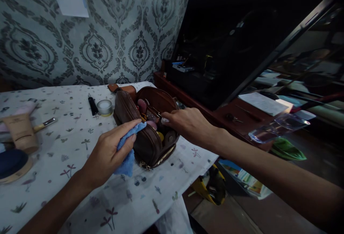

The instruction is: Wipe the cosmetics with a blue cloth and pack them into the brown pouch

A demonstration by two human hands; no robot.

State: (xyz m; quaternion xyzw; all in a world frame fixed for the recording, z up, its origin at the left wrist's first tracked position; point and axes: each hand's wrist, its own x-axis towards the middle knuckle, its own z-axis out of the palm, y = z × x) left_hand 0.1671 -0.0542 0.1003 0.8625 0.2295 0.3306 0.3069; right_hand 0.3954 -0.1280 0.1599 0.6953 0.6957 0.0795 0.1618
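A brown makeup bag [146, 144] stands unzipped on the table, with pink, gold and yellow cosmetics inside. My left hand [109, 153] grips a folded blue cloth [126, 162] between thumb and fingers, against the bag's near left side. Over the bag's right edge reaches my right hand [189, 123], its fingers closed at the opening. Something small and whitish [165, 121] shows at those fingertips, too indistinct to name. Behind the bag lies a brown strap or flap [126, 90].
Left on the patterned cloth are a beige tube [20, 132], a brush [45, 123] and a round dark-lidded compact [13, 164]. A black tube [92, 105] and small round jar [104, 108] lie behind. At right, a large black screen [228, 40] leans above a clear plastic case [279, 127].
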